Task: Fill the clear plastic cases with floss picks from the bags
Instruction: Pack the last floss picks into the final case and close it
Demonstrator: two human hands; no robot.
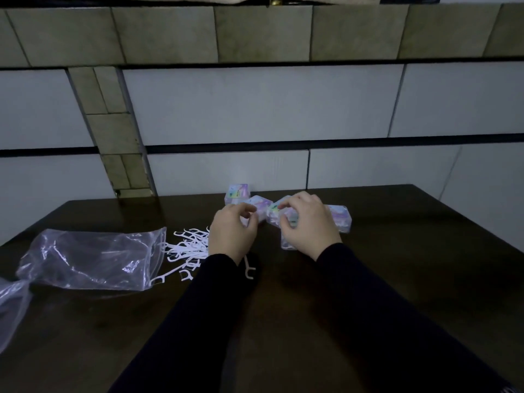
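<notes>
Several clear plastic cases with pastel labels lie in a cluster at the far middle of the dark table point(397, 279). My left hand point(231, 234) curls its fingers round one case point(259, 207). My right hand point(307, 225) grips a neighbouring case point(279, 212) from above. Another case point(237, 191) stands behind them, and one more case point(341, 218) lies to the right. A pile of white floss picks point(188, 248) is spread on the table left of my left hand. A single floss pick point(249, 269) lies beside my left wrist.
A clear plastic bag point(85, 259), open toward the picks and seemingly empty, lies at the left of the table. Part of another bag point(11, 307) shows at the left edge. A tiled wall point(255, 109) rises right behind the table.
</notes>
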